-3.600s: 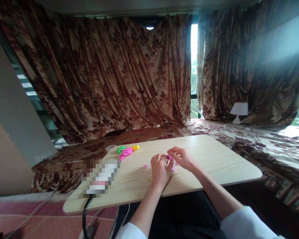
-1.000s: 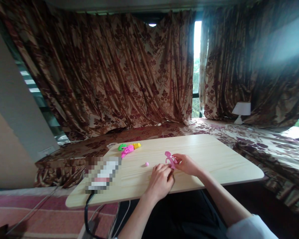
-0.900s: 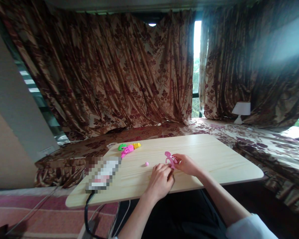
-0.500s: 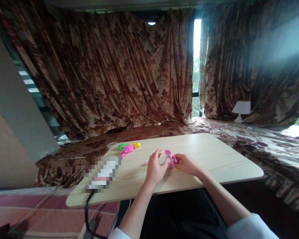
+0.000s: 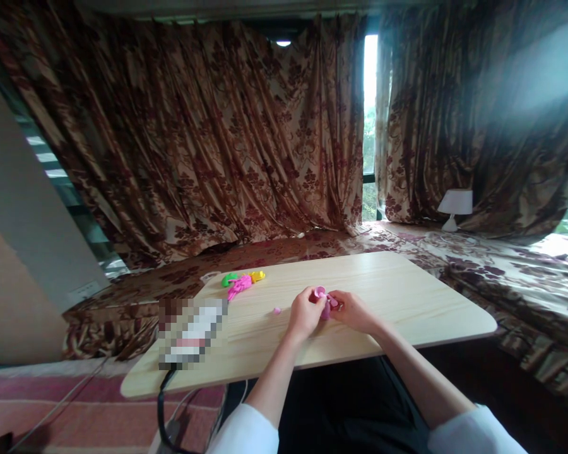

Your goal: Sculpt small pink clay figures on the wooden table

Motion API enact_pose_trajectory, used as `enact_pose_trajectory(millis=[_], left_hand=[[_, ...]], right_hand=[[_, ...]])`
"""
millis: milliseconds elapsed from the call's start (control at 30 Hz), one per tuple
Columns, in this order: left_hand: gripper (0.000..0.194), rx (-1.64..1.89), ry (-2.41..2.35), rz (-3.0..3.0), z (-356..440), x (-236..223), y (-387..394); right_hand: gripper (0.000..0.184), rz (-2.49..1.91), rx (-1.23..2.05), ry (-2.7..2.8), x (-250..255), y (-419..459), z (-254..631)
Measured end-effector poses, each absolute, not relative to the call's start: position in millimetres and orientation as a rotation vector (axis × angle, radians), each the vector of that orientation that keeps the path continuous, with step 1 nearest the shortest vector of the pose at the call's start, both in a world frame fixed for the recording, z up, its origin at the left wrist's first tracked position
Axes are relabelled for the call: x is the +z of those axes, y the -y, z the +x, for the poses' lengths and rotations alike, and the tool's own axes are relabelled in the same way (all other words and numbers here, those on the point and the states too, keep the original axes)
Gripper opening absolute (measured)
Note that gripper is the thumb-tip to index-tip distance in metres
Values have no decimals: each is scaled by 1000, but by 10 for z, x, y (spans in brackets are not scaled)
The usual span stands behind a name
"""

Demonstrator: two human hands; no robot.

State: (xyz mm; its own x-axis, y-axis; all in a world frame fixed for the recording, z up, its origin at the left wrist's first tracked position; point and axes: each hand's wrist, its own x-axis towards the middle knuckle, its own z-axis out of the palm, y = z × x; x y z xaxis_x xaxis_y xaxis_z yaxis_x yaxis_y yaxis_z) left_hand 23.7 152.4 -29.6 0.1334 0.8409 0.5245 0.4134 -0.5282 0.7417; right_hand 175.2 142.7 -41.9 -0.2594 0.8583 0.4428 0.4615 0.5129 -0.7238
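Note:
Near the front of the table, my left hand (image 5: 307, 313) pinches a pink toy (image 5: 325, 310) by its upper left part. The toy has a rounded, dish-like top and a wider lower part; its exact kind is too small to tell. My right hand (image 5: 353, 311) grips the same toy from the right, with its fingers closed near a small side part. Parts of the toy are hidden behind my fingers. A small pink piece (image 5: 277, 310) lies on the table to the left of my left hand.
On the light wooden table (image 5: 435, 309), a pink bundle (image 5: 240, 287) lies at the back left with a green piece (image 5: 228, 279) and a yellow piece (image 5: 257, 276). A blurred-out object (image 5: 194, 334) with a black cable sits at the left edge. A white lamp (image 5: 456, 203) stands beyond.
My left hand has moved right and closed from a loose, spread pose onto the pink toy. The small pink piece now shows fully. My right hand keeps its grip.

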Motion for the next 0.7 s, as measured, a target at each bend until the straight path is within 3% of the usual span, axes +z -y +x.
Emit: enact_pose_trajectory(millis=[133, 333, 567, 700], left_hand=[[14, 1364, -1208, 2043, 251, -290, -1520], [16, 1351, -1115, 2073, 237, -223, -1467], [29, 1340, -1123, 2031, 122, -221, -1436], [18, 1408, -1443, 2110, -74, -245, -1217]], right_hand=[[21, -1088, 567, 1877, -389, -1401, 1741], [48, -1079, 752, 1841, -305, -1331, 1745], [32, -1064, 653, 1813, -340, -1378, 1700], [22, -1110, 631, 1826, -399, -1423, 1710]])
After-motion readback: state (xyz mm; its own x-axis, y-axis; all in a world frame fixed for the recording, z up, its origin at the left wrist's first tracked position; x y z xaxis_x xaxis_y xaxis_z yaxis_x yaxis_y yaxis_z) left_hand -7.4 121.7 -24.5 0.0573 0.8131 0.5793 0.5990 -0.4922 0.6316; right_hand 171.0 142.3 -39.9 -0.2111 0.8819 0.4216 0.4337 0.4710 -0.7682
